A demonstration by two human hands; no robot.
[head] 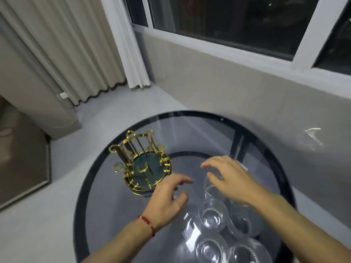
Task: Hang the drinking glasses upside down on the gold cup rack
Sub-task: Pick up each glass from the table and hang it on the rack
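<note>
The gold cup rack (141,165) stands empty at centre-left, near the left edge of the round glass worktop (209,130), with bare surface behind it. Left hand (169,200): fingers spread, holding nothing. Right hand (230,179): fingers curled over a drinking glass (210,186), grip unconfirmed. The remaining drinking glasses (213,218) cluster at lower right.
</note>
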